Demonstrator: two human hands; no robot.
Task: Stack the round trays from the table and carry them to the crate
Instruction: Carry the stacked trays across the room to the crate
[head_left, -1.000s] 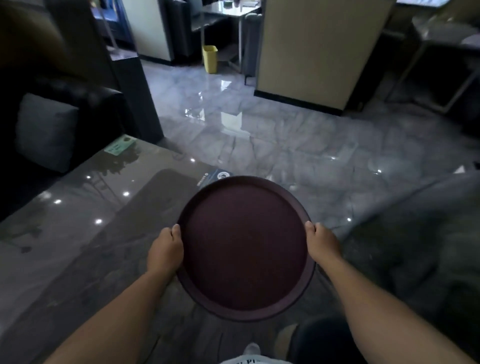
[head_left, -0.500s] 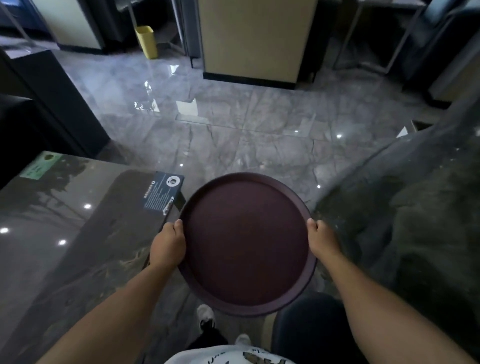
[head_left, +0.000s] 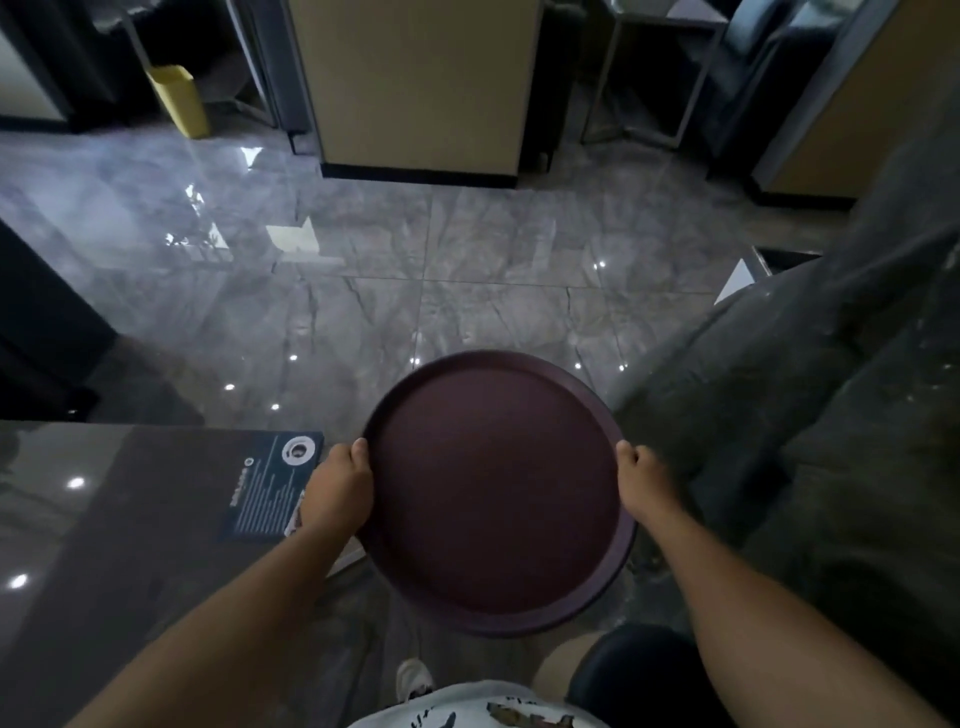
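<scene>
- Between my two hands, out in front of my waist, I hold the round tray (head_left: 496, 491), dark maroon, level and face up, clear of the bench (head_left: 130, 519) at my left.
- I cannot tell whether it is one tray or a stack; only the top surface and rim show.
- My left hand (head_left: 337, 491) clamps the left rim, thumb over the lip and the fingers curled out of sight underneath.
- My right hand (head_left: 644, 486) does the same on the opposite rim, thumb on top, closed tight on the edge.
- Gripping at opposite sides keeps the load balanced and flat, which I judge matters if several trays are nested and could slide.
- Just beside my left hand a dark printed card (head_left: 272, 486) lies on the bench corner.
- Ahead is open glossy tiled floor (head_left: 415, 291), with a yellow bin (head_left: 179, 101) far off and a grey couch (head_left: 831, 415) to my right.
- I see no crate, so I judge I am in the carrying step and need to walk on, watching the slick floor.
</scene>
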